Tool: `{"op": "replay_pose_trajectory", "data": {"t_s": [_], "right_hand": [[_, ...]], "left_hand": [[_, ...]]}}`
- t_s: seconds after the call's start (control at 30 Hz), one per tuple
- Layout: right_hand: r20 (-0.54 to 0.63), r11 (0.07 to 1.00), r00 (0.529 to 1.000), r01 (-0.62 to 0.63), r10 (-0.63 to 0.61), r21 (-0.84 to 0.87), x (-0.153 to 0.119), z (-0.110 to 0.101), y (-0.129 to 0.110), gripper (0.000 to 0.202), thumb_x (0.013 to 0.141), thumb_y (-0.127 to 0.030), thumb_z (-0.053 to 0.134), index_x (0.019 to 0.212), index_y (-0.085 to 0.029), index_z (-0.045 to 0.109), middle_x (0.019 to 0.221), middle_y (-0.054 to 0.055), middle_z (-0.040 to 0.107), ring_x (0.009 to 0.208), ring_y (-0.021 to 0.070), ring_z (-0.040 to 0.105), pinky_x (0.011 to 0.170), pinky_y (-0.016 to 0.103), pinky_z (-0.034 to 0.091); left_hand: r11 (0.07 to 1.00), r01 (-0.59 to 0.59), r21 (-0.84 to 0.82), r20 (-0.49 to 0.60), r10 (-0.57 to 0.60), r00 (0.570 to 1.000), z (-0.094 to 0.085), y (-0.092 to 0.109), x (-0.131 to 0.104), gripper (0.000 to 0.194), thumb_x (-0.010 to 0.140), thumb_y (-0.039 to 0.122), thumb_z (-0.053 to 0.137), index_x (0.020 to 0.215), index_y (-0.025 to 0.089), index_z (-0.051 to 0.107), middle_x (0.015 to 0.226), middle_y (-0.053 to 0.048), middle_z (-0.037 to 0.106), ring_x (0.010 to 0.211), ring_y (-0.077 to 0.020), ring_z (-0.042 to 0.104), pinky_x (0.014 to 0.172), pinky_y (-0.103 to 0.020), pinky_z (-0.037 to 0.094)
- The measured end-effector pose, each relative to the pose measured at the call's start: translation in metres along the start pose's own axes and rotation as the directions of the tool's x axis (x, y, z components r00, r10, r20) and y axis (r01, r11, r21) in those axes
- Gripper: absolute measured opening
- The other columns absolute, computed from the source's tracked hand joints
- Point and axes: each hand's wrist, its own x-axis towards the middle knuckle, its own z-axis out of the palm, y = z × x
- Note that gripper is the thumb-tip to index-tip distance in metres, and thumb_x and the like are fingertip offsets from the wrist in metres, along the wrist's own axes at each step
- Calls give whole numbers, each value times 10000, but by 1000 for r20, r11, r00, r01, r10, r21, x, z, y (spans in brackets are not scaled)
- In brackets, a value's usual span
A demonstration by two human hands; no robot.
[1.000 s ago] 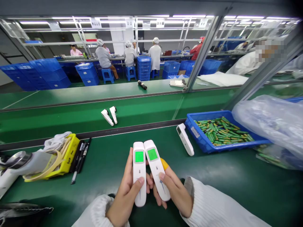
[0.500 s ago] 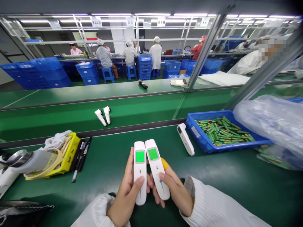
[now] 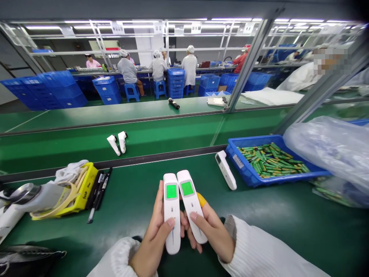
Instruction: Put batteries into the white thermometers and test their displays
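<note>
Two white infrared thermometers stand side by side in my hands, both screens lit green. My left hand (image 3: 154, 234) is closed around the left thermometer (image 3: 172, 207), its thumb on the front below the screen. In my right hand (image 3: 215, 229) is the right thermometer (image 3: 188, 198), leaning slightly left at the top, with my thumb on its front. A yellow cover (image 3: 201, 199) sits on a right-hand finger. The fingers behind both thermometers are partly hidden. Another white thermometer (image 3: 226, 170) lies on the green table to the right, beside the blue tray.
A blue tray (image 3: 239, 169) of green batteries (image 3: 268, 159) stands at right, a plastic bag (image 3: 325, 150) next to it. At left are a yellow box (image 3: 86, 188), black markers (image 3: 99, 192) and a tape roll. Two thermometers (image 3: 118, 142) lie on the green conveyor belt (image 3: 173, 132). Co-workers sit beyond.
The two thermometers on the belt have shifted left. My thumbs have moved slightly on the held thermometers, which stay nearly in place with green screens.
</note>
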Motion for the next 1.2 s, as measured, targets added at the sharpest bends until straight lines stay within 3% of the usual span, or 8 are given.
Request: {"op": "replay_pose_trajectory", "data": {"t_s": [0.1, 0.17, 0.3, 0.4, 0.5, 0.67, 0.93, 1.2], "right_hand": [[-16, 1000, 999, 30, -30, -3, 1, -2, 0, 386, 900, -483, 511, 1124, -187, 404, 681, -19, 566, 372, 64, 486, 302, 129, 342], [-17, 999, 999, 38, -38, -1, 2, -2, -1, 362, 904, -480, 506, 1101, -194, 402, 687, -22, 560, 367, 60, 479, 298, 127, 336], [-7, 1000, 1000, 13, -13, -4, 2, -2, -3, 390, 902, -488, 505, 1135, -194, 400, 685, -26, 555, 363, 60, 480, 297, 130, 344], [-24, 1000, 1000, 3, -4, -7, 1, -1, -4, 428, 887, -496, 524, 1159, -188, 407, 681, -33, 544, 358, 57, 473, 291, 127, 335], [-30, 1000, 1000, 3, -3, 1, 2, -1, -3, 433, 873, -493, 547, 1154, -187, 423, 686, -34, 542, 370, 58, 482, 296, 127, 344], [-28, 999, 1000, 5, -4, 37, 2, -1, -2, 447, 865, -495, 559, 1170, -186, 452, 690, -31, 555, 373, 57, 493, 295, 121, 351], [-99, 982, 990, -83, 101, 169, 7, -4, -7, 402, 826, -540, 574, 848, -145, 502, 530, -37, 542, 254, 54, 390, 220, 135, 246], [-101, 958, 983, -126, 156, 258, 12, -5, -9, 423, 810, -572, 559, 724, -164, 491, 442, -49, 516, 213, 60, 338, 208, 165, 180]], "left_hand": [[997, -20, 77, -72, 25, 997, -3, -4, -1, 738, 909, 419, 509, 1496, 360, 66, 1179, -84, 600, 885, -216, 590, 850, -383, 465], [990, -31, 136, -141, 50, 989, -4, -7, -1, 706, 894, 407, 543, 1487, 363, 164, 1408, -66, 452, 1070, -235, 548, 935, -354, 426], [983, -44, 181, -206, 81, 975, -3, -9, -1, 661, 882, 389, 570, 1464, 367, 256, 1541, 15, 257, 1267, -229, 411, 996, -285, 371], [991, -44, 125, -144, 62, 988, -3, -8, -1, 725, 890, 411, 552, 1492, 340, 153, 1430, -78, 433, 1060, -228, 556, 884, -322, 450], [999, -7, 43, -44, 8, 999, -4, -5, 0, 770, 910, 431, 508, 1498, 336, 20, 1115, -95, 631, 769, -192, 592, 754, -346, 481], [1000, -7, -4, 0, 7, 1000, -4, -3, 1, 775, 917, 403, 505, 1485, 359, -21, 820, -30, 634, 679, -174, 558, 696, -323, 473], [999, 13, 48, -146, -6, 989, 4, 3, 5, 719, 885, 378, 571, 1463, 382, 143, 1192, -112, 573, 603, -106, 539, 534, -238, 459], [999, 22, 26, -278, -14, 960, 5, 11, 8, 661, 870, 399, 588, 1431, 325, 246, 1087, -99, 618, 497, -73, 480, 446, -218, 390]]}}
